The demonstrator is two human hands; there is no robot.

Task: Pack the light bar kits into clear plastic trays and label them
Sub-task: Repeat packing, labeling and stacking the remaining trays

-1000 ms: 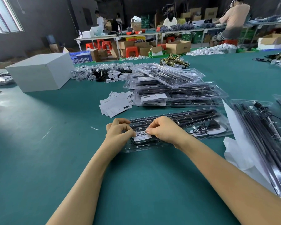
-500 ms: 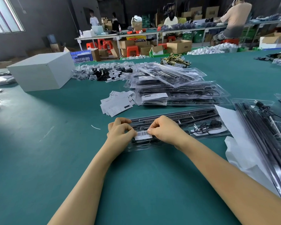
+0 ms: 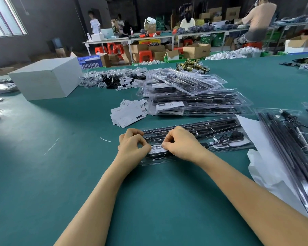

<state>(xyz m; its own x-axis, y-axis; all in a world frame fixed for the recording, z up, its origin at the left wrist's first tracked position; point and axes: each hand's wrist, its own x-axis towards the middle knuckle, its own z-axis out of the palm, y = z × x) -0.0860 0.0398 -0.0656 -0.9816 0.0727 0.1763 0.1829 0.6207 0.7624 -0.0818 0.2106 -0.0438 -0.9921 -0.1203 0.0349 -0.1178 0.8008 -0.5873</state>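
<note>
A clear plastic tray (image 3: 220, 132) with black light bars and a coiled cable lies across the green table in front of me. A white barcode label (image 3: 156, 148) rests on the tray's left end. My left hand (image 3: 132, 148) pinches the label's left edge with curled fingers. My right hand (image 3: 181, 144) pinches its right edge, pressing it on the tray. Behind it stands a stack of filled, labelled trays (image 3: 199, 103), with a loose pile of white labels (image 3: 128, 114) to its left.
More trays with light bars and white paper (image 3: 274, 174) lie at the right. A white box (image 3: 46, 77) stands far left, bagged small parts (image 3: 114, 79) and brass fittings (image 3: 192, 66) at the back. People work at distant tables.
Both hands stay on the barcode label at the tray's left end. The fingers have shifted slightly; the view has moved a little closer.
</note>
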